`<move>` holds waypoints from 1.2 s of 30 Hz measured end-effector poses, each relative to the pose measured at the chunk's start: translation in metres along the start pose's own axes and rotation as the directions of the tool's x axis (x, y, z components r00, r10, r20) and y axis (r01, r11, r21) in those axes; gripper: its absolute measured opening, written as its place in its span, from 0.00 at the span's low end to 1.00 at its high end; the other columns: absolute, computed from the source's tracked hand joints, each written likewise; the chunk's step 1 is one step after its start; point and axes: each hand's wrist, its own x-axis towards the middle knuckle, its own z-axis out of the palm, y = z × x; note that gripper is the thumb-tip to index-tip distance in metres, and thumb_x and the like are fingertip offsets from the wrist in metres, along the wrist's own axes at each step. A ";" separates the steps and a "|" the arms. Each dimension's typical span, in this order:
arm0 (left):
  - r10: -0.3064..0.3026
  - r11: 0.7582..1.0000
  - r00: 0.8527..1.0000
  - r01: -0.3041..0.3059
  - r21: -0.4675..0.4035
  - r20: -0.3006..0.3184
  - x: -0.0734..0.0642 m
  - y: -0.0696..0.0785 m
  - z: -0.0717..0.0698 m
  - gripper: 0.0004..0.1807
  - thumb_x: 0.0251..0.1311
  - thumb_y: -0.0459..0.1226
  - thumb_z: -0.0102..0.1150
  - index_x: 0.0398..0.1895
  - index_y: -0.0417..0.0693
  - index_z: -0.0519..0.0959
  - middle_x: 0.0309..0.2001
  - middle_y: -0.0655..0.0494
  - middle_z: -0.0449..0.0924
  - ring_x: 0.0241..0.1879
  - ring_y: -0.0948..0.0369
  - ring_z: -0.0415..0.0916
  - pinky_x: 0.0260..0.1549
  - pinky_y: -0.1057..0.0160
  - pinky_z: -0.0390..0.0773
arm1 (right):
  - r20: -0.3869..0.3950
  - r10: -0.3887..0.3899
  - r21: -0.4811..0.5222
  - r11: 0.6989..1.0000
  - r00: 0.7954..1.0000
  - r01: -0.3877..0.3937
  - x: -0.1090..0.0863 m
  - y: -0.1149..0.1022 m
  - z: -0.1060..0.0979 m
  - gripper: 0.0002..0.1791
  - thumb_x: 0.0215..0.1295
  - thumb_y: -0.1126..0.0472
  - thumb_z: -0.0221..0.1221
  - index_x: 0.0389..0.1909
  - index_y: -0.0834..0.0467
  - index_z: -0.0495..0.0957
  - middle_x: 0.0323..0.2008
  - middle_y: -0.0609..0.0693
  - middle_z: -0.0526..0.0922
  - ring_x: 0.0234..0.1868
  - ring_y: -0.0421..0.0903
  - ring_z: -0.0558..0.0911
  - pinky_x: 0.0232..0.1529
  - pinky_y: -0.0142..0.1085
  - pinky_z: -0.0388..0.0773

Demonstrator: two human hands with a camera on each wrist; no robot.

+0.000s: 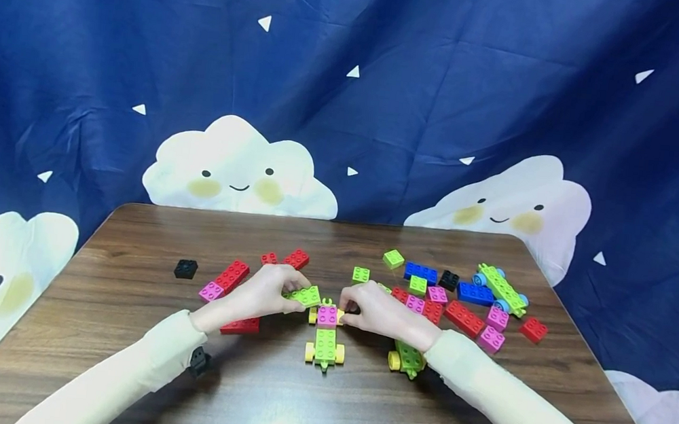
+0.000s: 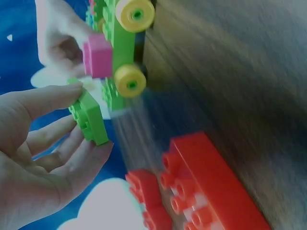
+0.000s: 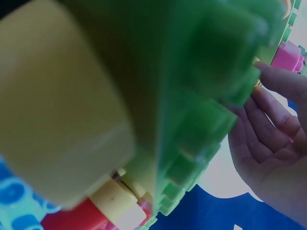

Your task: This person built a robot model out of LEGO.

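My left hand [image 1: 269,290] pinches a lime green building brick [image 2: 93,120] between thumb and fingers, off the table and left of a toy car base. That lime green car base [image 1: 325,348] has yellow wheels and lies lengthwise before me, with a pink brick [image 1: 327,315] on its far half. At its far right yellow wheel, my right hand [image 1: 371,311] grips with thumb and fingertips. Beneath my right forearm stands a second green car base [image 1: 410,359] with yellow wheels, partly hidden by the arm; it looms large in the right wrist view.
Red bricks [image 1: 232,274] and a pink one lie left, near a black brick [image 1: 185,269]. To the right, several red, pink, green and blue bricks [image 1: 475,293] crowd together beside a green car base [image 1: 500,289] with blue wheels. A blue curtain [image 1: 350,104] hangs behind the table.
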 end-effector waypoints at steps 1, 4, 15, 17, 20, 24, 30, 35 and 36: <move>0.010 1.000 1.000 -0.010 -0.004 0.000 0.000 0.002 0.001 0.20 0.49 0.37 0.76 0.46 0.42 0.85 0.43 0.51 0.88 0.40 0.57 0.84 0.42 0.59 0.84 | -0.004 -0.002 0.001 1.000 1.000 0.002 0.000 0.000 0.000 0.04 0.60 0.61 0.68 0.31 0.57 0.82 0.30 0.46 0.86 0.32 0.39 0.82 0.35 0.28 0.79; 0.039 0.999 0.999 -0.039 -0.014 -0.006 -0.001 0.008 0.005 0.19 0.49 0.38 0.76 0.45 0.43 0.85 0.41 0.52 0.88 0.39 0.58 0.84 0.41 0.59 0.84 | -0.017 -0.016 -0.001 1.000 1.000 0.016 0.000 0.001 0.001 0.04 0.59 0.62 0.68 0.30 0.57 0.82 0.29 0.47 0.86 0.31 0.39 0.82 0.34 0.27 0.78; 0.126 0.992 0.992 -0.126 0.017 -0.013 -0.005 0.022 0.015 0.20 0.46 0.40 0.77 0.44 0.45 0.85 0.36 0.55 0.85 0.34 0.62 0.82 0.35 0.72 0.79 | -0.027 -0.024 0.010 1.000 0.999 0.025 -0.001 0.002 0.000 0.05 0.59 0.61 0.68 0.30 0.57 0.82 0.29 0.47 0.87 0.31 0.38 0.83 0.34 0.26 0.79; 0.126 0.992 0.992 -0.125 0.022 -0.013 -0.004 0.023 0.018 0.20 0.46 0.41 0.78 0.44 0.45 0.85 0.35 0.56 0.85 0.34 0.63 0.80 0.34 0.73 0.77 | -0.023 -0.021 0.014 1.000 1.000 0.022 -0.001 0.002 -0.001 0.04 0.60 0.61 0.68 0.31 0.56 0.83 0.29 0.46 0.87 0.32 0.38 0.83 0.35 0.26 0.79; 0.115 0.993 0.993 -0.115 0.020 -0.016 -0.004 0.024 0.020 0.21 0.46 0.41 0.78 0.43 0.45 0.85 0.34 0.55 0.84 0.33 0.63 0.79 0.33 0.72 0.76 | -0.011 -0.010 0.023 1.000 1.000 0.010 -0.002 0.002 -0.002 0.04 0.60 0.60 0.68 0.32 0.56 0.84 0.31 0.47 0.88 0.32 0.39 0.84 0.36 0.27 0.80; 0.113 0.994 0.993 -0.113 0.015 -0.025 -0.004 0.025 0.023 0.22 0.45 0.41 0.78 0.44 0.44 0.84 0.34 0.55 0.83 0.33 0.62 0.78 0.31 0.72 0.74 | 0.004 0.003 0.032 0.999 1.000 -0.003 -0.002 0.003 -0.002 0.05 0.60 0.60 0.68 0.33 0.56 0.84 0.32 0.48 0.88 0.33 0.39 0.84 0.37 0.27 0.81; 0.130 0.991 0.990 -0.129 0.023 -0.051 -0.004 0.026 0.026 0.26 0.46 0.41 0.78 0.49 0.42 0.82 0.36 0.53 0.81 0.34 0.58 0.78 0.31 0.73 0.73 | 0.008 0.004 0.034 0.999 1.000 -0.004 -0.002 0.003 -0.002 0.05 0.60 0.60 0.68 0.33 0.56 0.84 0.31 0.48 0.88 0.32 0.38 0.84 0.36 0.26 0.80; 0.140 0.990 0.989 -0.139 0.016 -0.039 -0.002 0.028 0.027 0.28 0.48 0.43 0.76 0.53 0.41 0.81 0.42 0.51 0.83 0.34 0.58 0.77 0.32 0.73 0.73 | 0.011 0.013 0.034 0.999 1.000 -0.014 -0.001 0.004 -0.002 0.04 0.60 0.60 0.68 0.33 0.56 0.84 0.31 0.47 0.88 0.32 0.36 0.83 0.36 0.26 0.80; 0.141 0.990 0.989 -0.141 0.010 -0.034 -0.001 0.028 0.027 0.29 0.49 0.43 0.76 0.53 0.41 0.81 0.43 0.51 0.84 0.33 0.58 0.78 0.31 0.74 0.73 | 0.012 0.015 0.035 0.999 1.000 -0.016 -0.001 0.004 -0.002 0.04 0.60 0.60 0.68 0.33 0.56 0.84 0.31 0.47 0.88 0.32 0.36 0.83 0.36 0.26 0.80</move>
